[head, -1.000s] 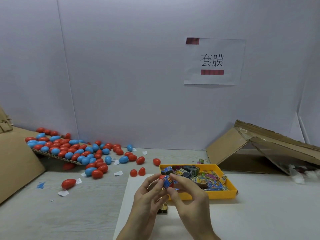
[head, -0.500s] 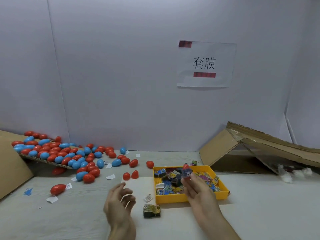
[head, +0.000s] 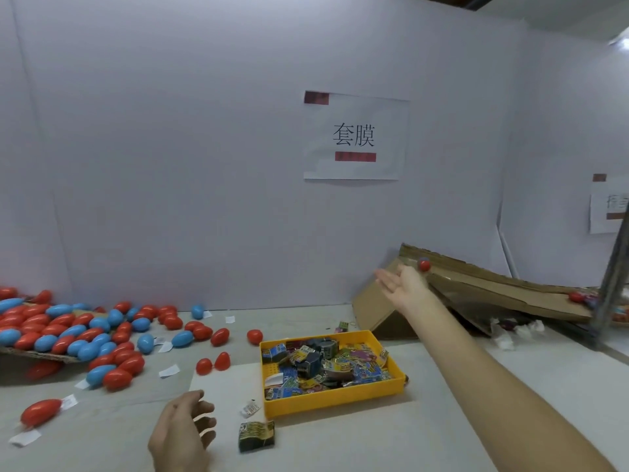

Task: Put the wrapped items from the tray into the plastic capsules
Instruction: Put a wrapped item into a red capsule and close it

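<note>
A yellow tray full of several colourful wrapped items sits at the centre of the table. My right hand is stretched far out to the upper end of a cardboard ramp, fingers straight. A red capsule sits just off its fingertips at the ramp's top. My left hand hovers low over the table left of the tray, fingers loosely curled, holding nothing. A pile of red and blue capsules lies at the left. Two red capsule halves lie near the tray.
One dark wrapped item lies on the table in front of the tray. Small white paper slips are scattered about. More capsules gather at the ramp's lower right end by a metal post. White walls enclose the table.
My right hand carried the filled red capsule from over the tray up to the cardboard ramp and opened; the capsule now sits off its fingertips. My left hand dropped lower. The view turned right.
</note>
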A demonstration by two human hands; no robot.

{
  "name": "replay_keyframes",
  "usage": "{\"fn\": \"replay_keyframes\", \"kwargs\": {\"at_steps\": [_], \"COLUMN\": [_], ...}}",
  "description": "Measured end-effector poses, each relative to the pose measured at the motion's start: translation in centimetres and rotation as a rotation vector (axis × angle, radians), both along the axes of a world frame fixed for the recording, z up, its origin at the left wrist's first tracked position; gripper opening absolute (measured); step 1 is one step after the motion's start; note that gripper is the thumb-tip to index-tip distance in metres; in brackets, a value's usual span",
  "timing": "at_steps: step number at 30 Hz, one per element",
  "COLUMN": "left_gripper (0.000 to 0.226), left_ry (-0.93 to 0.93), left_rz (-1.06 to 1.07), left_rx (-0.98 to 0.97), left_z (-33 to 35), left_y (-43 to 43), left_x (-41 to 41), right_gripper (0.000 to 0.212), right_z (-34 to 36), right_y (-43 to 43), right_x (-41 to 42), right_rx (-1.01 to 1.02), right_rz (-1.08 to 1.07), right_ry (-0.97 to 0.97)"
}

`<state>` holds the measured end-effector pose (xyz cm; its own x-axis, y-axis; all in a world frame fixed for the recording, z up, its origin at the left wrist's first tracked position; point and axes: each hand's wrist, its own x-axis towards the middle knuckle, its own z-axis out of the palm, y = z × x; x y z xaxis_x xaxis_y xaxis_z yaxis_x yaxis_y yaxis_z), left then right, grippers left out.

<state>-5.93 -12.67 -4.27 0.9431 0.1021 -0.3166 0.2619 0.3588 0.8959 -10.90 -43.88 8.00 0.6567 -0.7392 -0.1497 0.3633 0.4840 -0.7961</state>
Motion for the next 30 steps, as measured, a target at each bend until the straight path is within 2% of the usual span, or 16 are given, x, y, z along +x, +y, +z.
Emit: {"fn": "replay_keyframes", "kwargs": {"at_steps": [3, 5, 11, 13, 20, 25, 27, 30], "left_gripper": [0.016, 0.025, 0.050, 0.057, 0.046, 0.036, 0.035, 0.032], "left_ry": [-0.089, -0.159, -0.294, -0.384, -0.609, -0.673, -0.648, -0.460], "left_rz": [-0.155, -0.310, -0.824, -0.877, -0.782, -0.787, -0.823, -0.908], "left_rx": [0.119, 0.177, 0.515, 0.623, 0.838, 0.946, 1.014, 1.073], "left_z": [0.6, 0.8, -0.3, -0.8, -1.0, -1.0, -0.8, -0.4], "left_y": [0.4, 0.7, 1.2, 1.4, 1.4, 0.8, 0.1, -1.3], "left_x": [-0.2, -0.5, -0.4, -0.3, -0.8, -1.3, -0.7, 0.8], "right_gripper": [0.025, 0.018, 0.019, 0.019, 0.023, 0.028, 0.030, 0.029], "right_z": [-3.5, -5.4, -11.4, -12.9, -14.2, -13.4, -13.1, -12.4], "right_y": [4.9, 8.5, 16.0, 16.5, 16.3, 17.4, 17.8, 17.9], "right_x": [-0.3, -1.2, -3.3, -3.4, -3.6, -3.6, -3.7, -3.6], "right_rx": [-0.111, -0.301, -1.315, -1.530, -1.757, -1.799, -1.761, -1.641], "right_rz": [0.090, 0.141, 0.235, 0.303, 0.386, 0.349, 0.341, 0.399], "right_ry": [0.021, 0.061, 0.162, 0.168, 0.267, 0.355, 0.369, 0.393]}}
